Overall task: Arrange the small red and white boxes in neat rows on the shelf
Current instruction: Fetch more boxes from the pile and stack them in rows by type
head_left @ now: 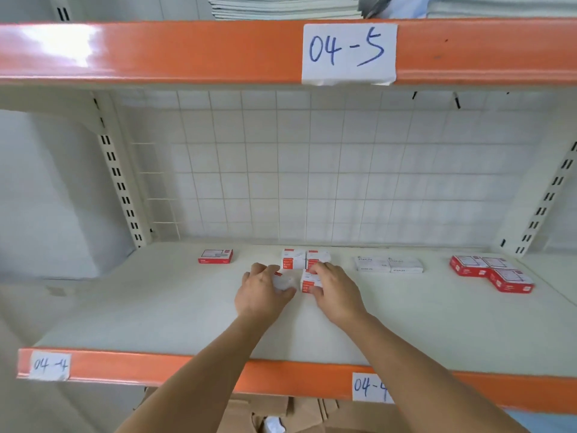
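Observation:
Two small red and white boxes (304,259) stand side by side near the back of the shelf (156,307). In front of them my left hand (263,292) grips another small box (285,282), mostly hidden under its fingers. Beside it my right hand (335,290) grips a red and white box (308,283) that sits just in front of the right back box. A lone red box (215,256) lies flat to the left.
Two flat white boxes (388,264) lie right of the group, and a cluster of red boxes (491,273) sits far right. A wire grid backs the shelf. Orange beams carry paper labels 04-5 and 04-4. Cardboard boxes (281,414) lie below.

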